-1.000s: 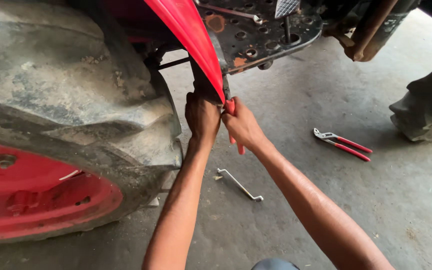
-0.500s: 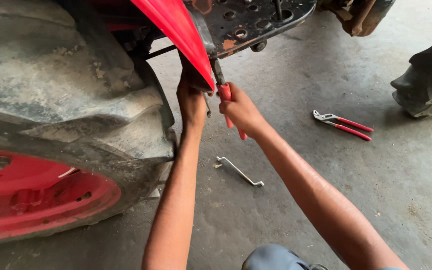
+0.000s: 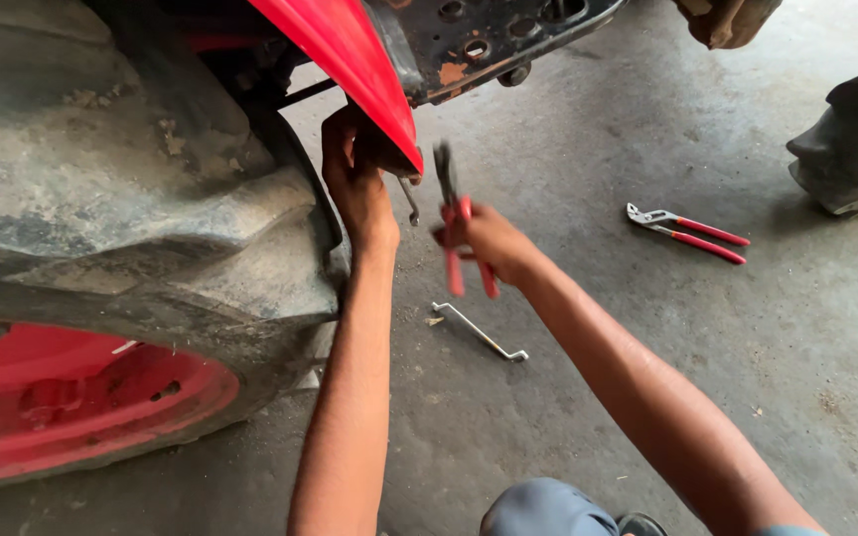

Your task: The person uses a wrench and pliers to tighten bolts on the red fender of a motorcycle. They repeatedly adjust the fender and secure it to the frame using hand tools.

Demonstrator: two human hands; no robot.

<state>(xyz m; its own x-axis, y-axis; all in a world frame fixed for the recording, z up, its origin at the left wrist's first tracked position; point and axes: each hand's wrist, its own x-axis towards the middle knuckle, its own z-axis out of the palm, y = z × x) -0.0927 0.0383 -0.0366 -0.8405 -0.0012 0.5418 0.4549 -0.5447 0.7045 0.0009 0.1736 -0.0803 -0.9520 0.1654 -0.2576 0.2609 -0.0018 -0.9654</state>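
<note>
My left hand (image 3: 355, 174) reaches up behind the lower edge of a red fender (image 3: 350, 60), fingers curled around it beside a thin metal pin (image 3: 409, 201) that hangs down. My right hand (image 3: 489, 241) grips red-handled pliers (image 3: 454, 223), jaws pointing up just below and right of the fender tip, clear of it. A dark perforated metal plate (image 3: 494, 35) sits above the pliers.
A large muddy tyre (image 3: 121, 199) with a red wheel rim (image 3: 71, 397) fills the left. On the concrete floor lie a bent metal rod (image 3: 479, 333) and a second pair of red-handled pliers (image 3: 687, 233). Another tyre (image 3: 856, 149) stands at the right edge.
My right hand has pulled the pliers down and away from the fender edge, where they were pressed before. My left hand stays at the fender. The view has shifted closer.
</note>
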